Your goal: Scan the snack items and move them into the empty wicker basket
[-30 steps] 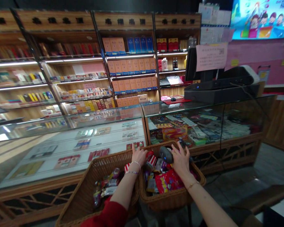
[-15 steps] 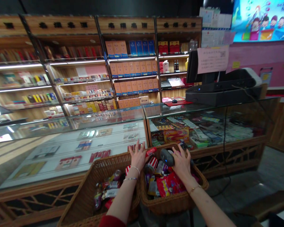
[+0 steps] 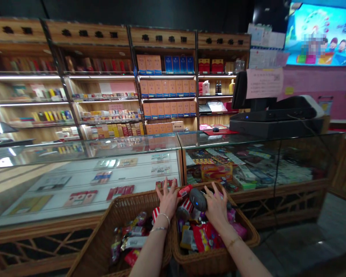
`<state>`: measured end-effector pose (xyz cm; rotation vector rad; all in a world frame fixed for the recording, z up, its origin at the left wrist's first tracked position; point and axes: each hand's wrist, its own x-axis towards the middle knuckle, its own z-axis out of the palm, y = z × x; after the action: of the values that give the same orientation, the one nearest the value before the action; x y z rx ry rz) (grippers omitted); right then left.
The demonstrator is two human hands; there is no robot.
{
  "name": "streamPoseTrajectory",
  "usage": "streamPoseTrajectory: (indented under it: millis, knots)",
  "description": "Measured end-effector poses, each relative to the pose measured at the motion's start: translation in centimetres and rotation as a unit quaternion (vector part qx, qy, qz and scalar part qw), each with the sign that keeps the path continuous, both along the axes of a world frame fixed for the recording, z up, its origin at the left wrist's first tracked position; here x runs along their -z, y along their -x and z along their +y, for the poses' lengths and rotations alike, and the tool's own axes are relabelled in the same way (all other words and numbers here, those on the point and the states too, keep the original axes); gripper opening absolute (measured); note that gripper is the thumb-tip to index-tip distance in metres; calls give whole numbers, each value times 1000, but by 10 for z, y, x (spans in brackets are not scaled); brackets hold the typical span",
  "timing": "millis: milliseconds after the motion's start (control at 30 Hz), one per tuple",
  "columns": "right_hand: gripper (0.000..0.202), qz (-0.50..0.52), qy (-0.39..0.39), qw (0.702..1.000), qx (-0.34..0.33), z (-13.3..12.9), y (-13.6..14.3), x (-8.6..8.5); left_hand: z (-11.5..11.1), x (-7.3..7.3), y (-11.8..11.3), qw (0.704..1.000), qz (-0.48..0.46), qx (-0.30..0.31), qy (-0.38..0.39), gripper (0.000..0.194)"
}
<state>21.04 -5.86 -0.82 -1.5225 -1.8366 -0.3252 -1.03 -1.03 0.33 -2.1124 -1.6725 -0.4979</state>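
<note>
My left hand (image 3: 167,202) has its fingers stretched and spread over the adjoining rims of two wicker baskets. A small red packet (image 3: 185,191) lies beside its thumb; I cannot make out whether they touch. Under that packet is a red-and-white striped container (image 3: 187,207). Over the right basket (image 3: 210,265), my right hand (image 3: 217,206) has a dark grey rounded device (image 3: 198,199) with a small blue light at its thumb side. It seems to hold the device, its other fingers reaching forward. Below lies a red snack bag (image 3: 206,237) with yellow lettering.
The left basket (image 3: 96,234) holds several wrapped snacks, including a white packet (image 3: 134,242). Glass display counters (image 3: 178,143) stand directly ahead. A checkout terminal (image 3: 266,125) sits on the right counter, with a cable hanging down its front. Stocked shelves (image 3: 167,77) line the back wall.
The view has tilted up slightly. My right hand and the grey device have shifted left, closer to the red packet. My left hand keeps nearly the same place with fingers spread.
</note>
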Motion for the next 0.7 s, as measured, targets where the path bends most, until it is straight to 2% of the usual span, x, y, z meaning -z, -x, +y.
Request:
streamPoseTrajectory:
  millis: [200,700]
  knots:
    - [41,-23,3,1000,13,-4,2,10,-4,-1,-2,1000,-20,20,13,37]
    - [39,-35,17,999,-11,-12,2,8,-7,1,-2,998,-57,13,19,39]
